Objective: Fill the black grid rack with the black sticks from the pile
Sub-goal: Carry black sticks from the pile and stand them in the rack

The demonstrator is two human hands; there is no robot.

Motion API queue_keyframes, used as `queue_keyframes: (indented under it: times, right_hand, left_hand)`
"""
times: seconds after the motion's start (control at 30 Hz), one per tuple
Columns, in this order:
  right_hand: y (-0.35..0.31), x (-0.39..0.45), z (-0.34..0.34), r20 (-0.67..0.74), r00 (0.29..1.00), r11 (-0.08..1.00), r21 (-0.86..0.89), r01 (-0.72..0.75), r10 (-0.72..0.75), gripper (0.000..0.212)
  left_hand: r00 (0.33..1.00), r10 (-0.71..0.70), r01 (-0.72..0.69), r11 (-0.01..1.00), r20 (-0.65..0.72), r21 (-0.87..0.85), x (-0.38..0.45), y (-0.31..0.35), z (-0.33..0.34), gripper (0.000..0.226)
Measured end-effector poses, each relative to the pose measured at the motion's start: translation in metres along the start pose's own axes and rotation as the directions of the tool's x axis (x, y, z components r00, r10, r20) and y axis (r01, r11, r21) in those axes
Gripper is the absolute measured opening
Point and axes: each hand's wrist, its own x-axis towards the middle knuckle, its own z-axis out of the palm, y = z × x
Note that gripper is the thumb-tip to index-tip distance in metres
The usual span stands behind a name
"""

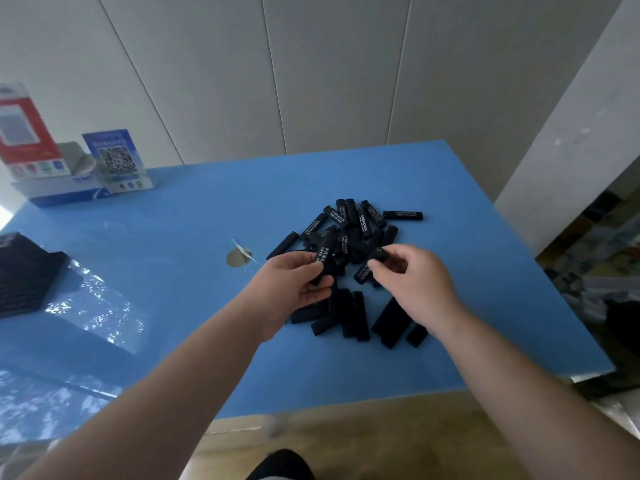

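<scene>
Each hand grips a stick: left hand [300, 277], right hand [412, 277]. The rack [26, 273] lies far left, nearer the left hand.

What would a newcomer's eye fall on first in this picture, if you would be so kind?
Most striking is the pile of black sticks, heaped right of centre on the blue table. Both hands reach into it: the left hand grips several sticks, the right hand pinches one. At the far left edge sits the black grid rack, well apart from the pile, with a QR-code sign behind it.
</scene>
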Motion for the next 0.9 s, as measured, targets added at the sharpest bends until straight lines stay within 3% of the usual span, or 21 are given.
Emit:
queue_keyframes:
  times: [0.2,0.37,0.5,0.67,0.9]
  right_hand:
    - [-0.012,-0.003,-0.006,-0.007,1.000,0.972,0.234,0.023,-0.022,0.006]
    - [-0.015,-0.006,0.009,0.058,0.998,0.957,0.289,0.016,-0.034,0.011]
    - [-0.024,-0.006,0.028,0.171,0.984,0.945,0.326,-0.008,-0.050,0.019]
    - [-0.048,-0.014,0.056,0.314,0.948,0.848,0.515,-0.125,-0.051,0.015]
    - [-0.077,-0.027,0.105,0.395,0.918,0.870,0.458,-0.181,-0.017,0.015]
  left_hand:
    - [0.997,0.080,-0.080,0.991,0.009,0.109,-0.009,0.002,0.005,0.016]
    - [0.991,0.112,-0.097,0.977,-0.074,0.190,-0.018,-0.002,-0.004,0.012]
    - [0.985,0.124,-0.105,0.982,-0.121,0.155,-0.032,0.002,-0.020,0.013]
    - [0.968,0.145,-0.110,0.978,-0.204,0.175,-0.051,0.001,-0.050,0.012]
    - [0.952,0.173,-0.148,0.982,-0.253,0.117,-0.082,-0.006,-0.102,0.014]
